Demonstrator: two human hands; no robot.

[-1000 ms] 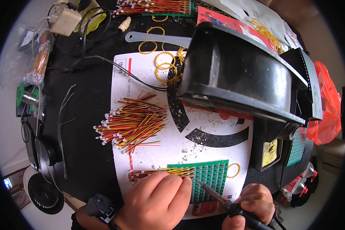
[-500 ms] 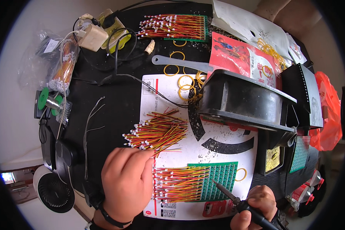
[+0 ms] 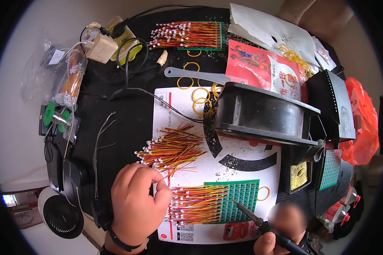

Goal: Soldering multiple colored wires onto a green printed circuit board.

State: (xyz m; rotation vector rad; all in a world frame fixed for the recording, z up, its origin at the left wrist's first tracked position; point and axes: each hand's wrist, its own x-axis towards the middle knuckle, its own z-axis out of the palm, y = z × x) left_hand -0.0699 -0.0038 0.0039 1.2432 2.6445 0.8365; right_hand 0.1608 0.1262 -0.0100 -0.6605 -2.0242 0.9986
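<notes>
My left hand [image 3: 138, 204] is at the near edge of a pile of loose red, yellow and black wires with white plugs [image 3: 174, 146]. Its fingers are curled, thumb and forefinger nearly together; what they hold, if anything, is too small to make out. Just right of it lies a green circuit board [image 3: 242, 197], with rows of soldered wires [image 3: 195, 204] running leftward from it. My right hand [image 3: 266, 243], partly blurred, grips a soldering iron [image 3: 266, 225], its tip over the bare part of the board.
A black fan-like housing [image 3: 259, 112] stands beyond the board. Yellow rubber bands [image 3: 201, 94] lie near it. Another wired board [image 3: 222, 36] is at the back. Right are a gold tip-cleaning pad [image 3: 300, 176] and a bare board [image 3: 331, 169]; left, a solder spool [image 3: 49, 113] and power cords.
My left hand has drawn back a little from the wire pile, thumb and forefinger now more bent. The soldering iron stays over the board. The view has shifted slightly.
</notes>
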